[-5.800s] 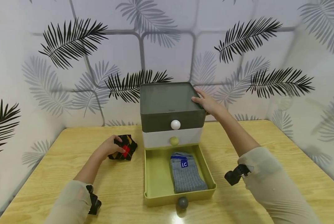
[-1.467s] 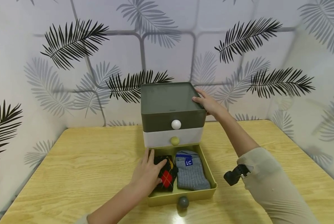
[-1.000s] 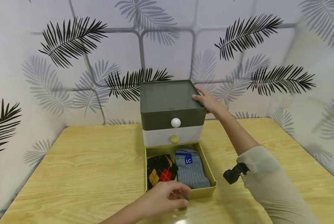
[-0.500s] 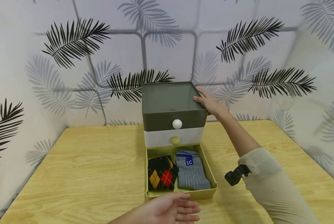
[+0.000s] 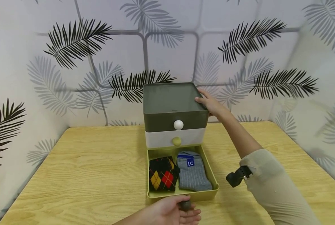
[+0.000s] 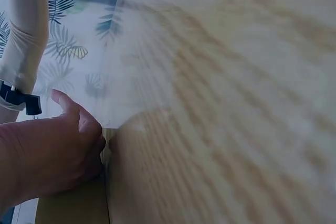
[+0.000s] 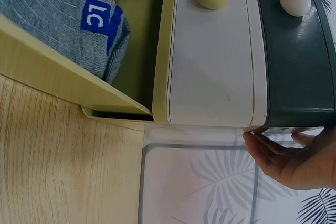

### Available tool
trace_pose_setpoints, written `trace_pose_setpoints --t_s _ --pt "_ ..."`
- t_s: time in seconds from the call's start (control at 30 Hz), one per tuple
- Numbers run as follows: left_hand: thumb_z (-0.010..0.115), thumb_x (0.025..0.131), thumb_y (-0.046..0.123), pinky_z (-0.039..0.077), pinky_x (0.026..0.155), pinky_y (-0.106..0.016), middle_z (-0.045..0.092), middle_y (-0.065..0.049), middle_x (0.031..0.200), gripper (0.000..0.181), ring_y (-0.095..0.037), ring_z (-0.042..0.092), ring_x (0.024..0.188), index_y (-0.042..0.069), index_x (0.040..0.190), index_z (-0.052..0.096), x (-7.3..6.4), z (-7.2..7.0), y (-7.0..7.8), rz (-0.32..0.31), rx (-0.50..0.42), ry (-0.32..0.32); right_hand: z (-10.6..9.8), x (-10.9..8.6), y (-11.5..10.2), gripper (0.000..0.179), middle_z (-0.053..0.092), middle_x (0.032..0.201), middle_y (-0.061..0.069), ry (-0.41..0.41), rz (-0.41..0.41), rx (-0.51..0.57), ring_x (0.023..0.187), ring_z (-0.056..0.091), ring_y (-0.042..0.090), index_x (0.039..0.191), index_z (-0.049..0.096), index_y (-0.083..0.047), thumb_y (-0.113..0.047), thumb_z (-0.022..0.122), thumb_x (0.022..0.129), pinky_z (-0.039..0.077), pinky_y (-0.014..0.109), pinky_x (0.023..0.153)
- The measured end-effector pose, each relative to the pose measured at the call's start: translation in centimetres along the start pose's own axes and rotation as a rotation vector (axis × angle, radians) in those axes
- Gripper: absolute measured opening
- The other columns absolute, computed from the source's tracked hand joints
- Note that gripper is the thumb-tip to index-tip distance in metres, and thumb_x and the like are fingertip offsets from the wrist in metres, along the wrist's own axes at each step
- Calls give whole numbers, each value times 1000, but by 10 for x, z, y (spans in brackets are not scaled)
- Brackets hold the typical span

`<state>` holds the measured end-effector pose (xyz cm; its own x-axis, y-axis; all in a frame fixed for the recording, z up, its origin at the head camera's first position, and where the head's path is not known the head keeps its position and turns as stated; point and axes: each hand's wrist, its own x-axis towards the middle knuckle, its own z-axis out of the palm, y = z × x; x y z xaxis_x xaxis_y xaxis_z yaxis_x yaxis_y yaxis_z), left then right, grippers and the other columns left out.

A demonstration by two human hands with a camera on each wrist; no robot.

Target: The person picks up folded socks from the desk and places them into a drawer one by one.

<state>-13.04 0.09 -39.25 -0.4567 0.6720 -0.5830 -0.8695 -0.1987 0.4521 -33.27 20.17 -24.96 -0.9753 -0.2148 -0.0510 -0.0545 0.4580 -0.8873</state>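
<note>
A small three-tier drawer box stands on the table, its bottom yellow-green drawer pulled out. Inside lie black argyle socks with red and yellow diamonds on the left and grey ribbed socks with a blue LC label on the right. My left hand is palm up at the drawer's dark grey knob, thumb above it and fingers extended below; contact is hard to tell. My right hand rests against the box's upper right side, thumb at the top edge. In the right wrist view its fingertips touch the side.
Above the drawer are a white drawer with a yellow-green knob and a dark green one with a white knob. The wooden table spreads to both sides. A leaf-patterned backdrop stands behind.
My left hand has taken the argyle socks from the table at left, laid them in the drawer beside the grey socks, let go, and moved to the front knob. My right hand stays put.
</note>
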Motion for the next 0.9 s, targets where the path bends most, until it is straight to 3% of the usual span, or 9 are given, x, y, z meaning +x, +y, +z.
trace_pose_setpoints --t_s 0.1,0.23,0.5,0.9 --pt "41 100 22 36 97 -33 56 -17 102 26 -26 55 103 -1 95 53 1 2 1 -19 -38 -2 1 -1 0 62 22 144 22 8 9 -2 116 41 39 150 5 -23 -31 39 99 40 48 84" --pt "43 99 22 39 94 -31 54 -19 102 24 -26 56 99 0 96 51 2 4 2 0 -75 -2 2 -1 0 62 27 141 23 19 15 -2 112 44 38 150 6 -23 -31 39 99 43 43 78" --pt "45 98 23 45 87 -30 46 -21 110 24 -30 52 104 -1 103 45 5 5 10 40 -157 -4 0 0 -2 61 20 145 21 8 -3 2 117 40 40 150 5 -20 -29 39 99 37 51 87" --pt "45 98 23 45 86 -29 46 -20 107 24 -29 53 98 -1 99 46 16 2 24 148 -131 13 0 -1 -1 61 19 146 21 7 3 9 119 38 40 150 5 -21 -29 39 99 36 53 90"
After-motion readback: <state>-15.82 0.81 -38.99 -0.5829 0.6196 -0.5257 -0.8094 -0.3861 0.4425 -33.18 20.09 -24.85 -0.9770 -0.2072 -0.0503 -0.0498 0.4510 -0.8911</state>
